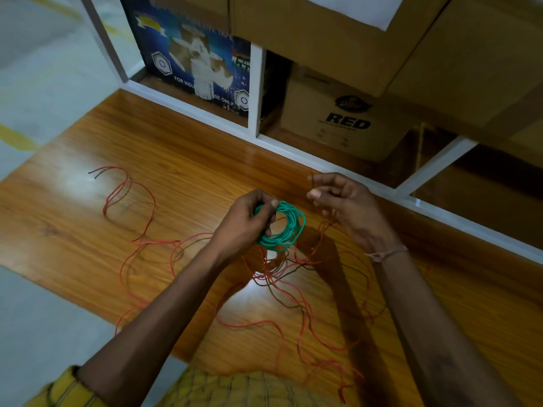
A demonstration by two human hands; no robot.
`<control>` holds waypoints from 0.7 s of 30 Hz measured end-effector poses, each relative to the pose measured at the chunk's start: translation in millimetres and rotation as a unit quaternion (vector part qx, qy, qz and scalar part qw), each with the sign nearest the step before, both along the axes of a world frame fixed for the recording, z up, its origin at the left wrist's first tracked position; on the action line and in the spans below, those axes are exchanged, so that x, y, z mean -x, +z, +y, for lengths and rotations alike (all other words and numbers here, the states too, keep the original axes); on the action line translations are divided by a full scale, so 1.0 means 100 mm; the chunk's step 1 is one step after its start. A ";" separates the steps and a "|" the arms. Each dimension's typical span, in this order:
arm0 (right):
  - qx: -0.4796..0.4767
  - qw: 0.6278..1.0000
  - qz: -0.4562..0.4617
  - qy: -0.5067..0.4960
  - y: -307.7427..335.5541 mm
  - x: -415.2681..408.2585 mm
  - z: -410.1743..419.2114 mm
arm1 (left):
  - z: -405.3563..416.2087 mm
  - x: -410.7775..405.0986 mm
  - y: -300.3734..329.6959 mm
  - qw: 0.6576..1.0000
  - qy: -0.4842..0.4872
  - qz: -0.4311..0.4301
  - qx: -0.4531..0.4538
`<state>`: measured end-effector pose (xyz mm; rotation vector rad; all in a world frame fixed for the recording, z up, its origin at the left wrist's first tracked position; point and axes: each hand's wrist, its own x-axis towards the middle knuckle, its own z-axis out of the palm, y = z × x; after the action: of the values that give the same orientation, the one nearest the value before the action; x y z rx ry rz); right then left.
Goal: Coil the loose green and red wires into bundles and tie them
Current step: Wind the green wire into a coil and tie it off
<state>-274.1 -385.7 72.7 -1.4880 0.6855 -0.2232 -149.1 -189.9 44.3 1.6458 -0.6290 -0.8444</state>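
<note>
Nearest the person, loose red wire (273, 292) sprawls in tangled loops over the wooden tabletop (182, 160). Above it the left hand (249, 223) grips a coiled green wire bundle (286, 227), fingers curled tight around one side. Just beside it the right hand (343, 204) hovers, fingers loosely bent, holding nothing I can make out. Beyond stand cardboard boxes (343, 118).

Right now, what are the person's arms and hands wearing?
Both forearms are bare. The right wrist carries a thin thread band, knotted at one side. A yellow sleeve with dark checked lines shows at the left upper arm. No gloves or rings visible on the left hand or right hand.
</note>
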 end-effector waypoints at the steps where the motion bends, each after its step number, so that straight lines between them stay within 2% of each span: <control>1: -0.013 1.000 -0.017 0.006 0.08 0.05 0.07 | 0.02 0.02 0.01 1.000 0.003 0.002 0.003; 6: -0.054 0.995 -0.076 0.037 0.37 0.24 0.36 | 0.06 0.14 0.06 1.000 0.023 -0.005 0.005; 14: 0.083 0.994 -0.006 0.075 0.48 0.40 0.62 | 0.12 0.25 0.17 0.999 0.010 -0.046 -0.018; 21: 0.215 0.976 0.045 0.002 0.36 0.38 0.72 | 0.08 0.26 0.27 0.997 0.018 -0.076 -0.026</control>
<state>-312.4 -313.4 108.6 -1.9219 0.7377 -0.3174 -175.4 -181.8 71.1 1.7747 -0.6845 -0.7194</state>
